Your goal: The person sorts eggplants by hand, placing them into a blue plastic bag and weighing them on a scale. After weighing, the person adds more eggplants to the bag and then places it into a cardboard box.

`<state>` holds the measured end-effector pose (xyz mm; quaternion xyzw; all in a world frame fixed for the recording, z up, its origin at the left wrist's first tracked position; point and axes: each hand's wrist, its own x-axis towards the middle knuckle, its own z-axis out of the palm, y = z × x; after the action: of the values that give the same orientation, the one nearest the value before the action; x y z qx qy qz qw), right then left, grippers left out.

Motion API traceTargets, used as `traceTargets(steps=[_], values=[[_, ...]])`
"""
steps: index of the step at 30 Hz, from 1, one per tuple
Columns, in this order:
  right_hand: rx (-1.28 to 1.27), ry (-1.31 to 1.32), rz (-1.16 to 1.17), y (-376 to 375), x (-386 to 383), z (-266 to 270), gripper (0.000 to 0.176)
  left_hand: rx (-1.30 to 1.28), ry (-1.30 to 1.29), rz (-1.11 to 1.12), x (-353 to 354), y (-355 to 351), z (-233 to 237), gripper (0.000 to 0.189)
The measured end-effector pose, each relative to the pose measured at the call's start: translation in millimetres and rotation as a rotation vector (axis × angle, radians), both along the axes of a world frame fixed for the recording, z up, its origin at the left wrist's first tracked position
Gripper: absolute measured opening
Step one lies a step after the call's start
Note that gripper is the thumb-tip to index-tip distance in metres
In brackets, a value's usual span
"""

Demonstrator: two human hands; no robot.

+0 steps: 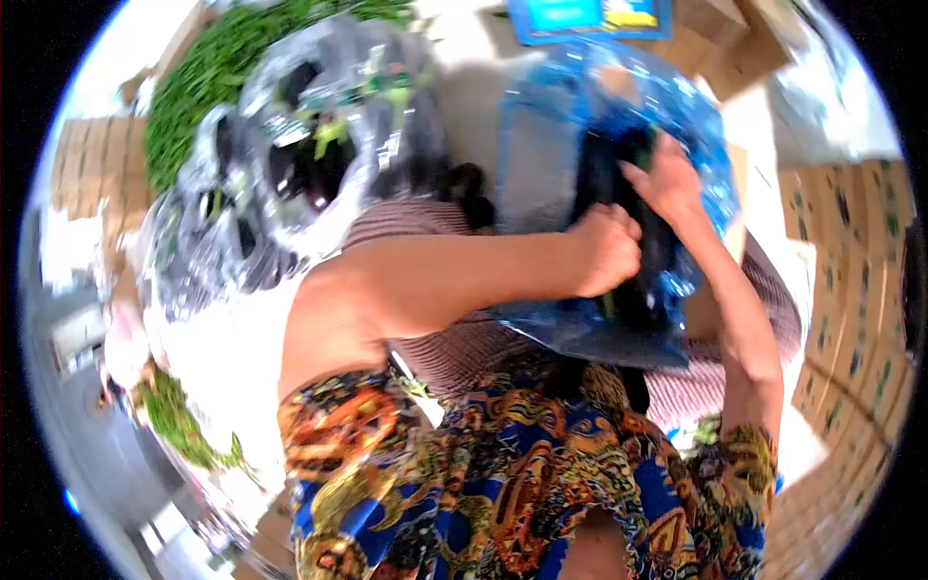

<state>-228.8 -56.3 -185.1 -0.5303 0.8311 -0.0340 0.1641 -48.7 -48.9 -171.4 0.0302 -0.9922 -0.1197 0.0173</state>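
Observation:
A blue plastic bag (541, 155) lies in front of me, over or against my lap, with long dark vegetables (604, 164) in it that look like eggplants. My left hand (607, 251) is closed in a fist over the lower part of the dark vegetables; what its fingers hold, if anything, is hidden. Just above it and to the right, my right hand (669, 182) rests at the upper right of the vegetables. Its thumb stands apart from its fingers, and the fingertips are partly blurred.
Clear plastic bags (406, 126) with dark eggplants stand on the left. Behind them is a big heap of green peppers or beans (193, 106). Stacked cardboard boxes (841, 280) line the right side. A blue and yellow packet (590, 17) lies at the top.

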Motion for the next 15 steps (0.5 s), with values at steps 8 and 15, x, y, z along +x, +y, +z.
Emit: traceTargets(steps=[8,15], values=[[-0.088,0.047,0.122,21,-21,-8,0.084,0.361,0.439,0.240,78,-72,150,0.031],[-0.010,0.194,0.252,21,5,58,0.057,0.185,0.433,1.503,296,-143,-3,0.026]])
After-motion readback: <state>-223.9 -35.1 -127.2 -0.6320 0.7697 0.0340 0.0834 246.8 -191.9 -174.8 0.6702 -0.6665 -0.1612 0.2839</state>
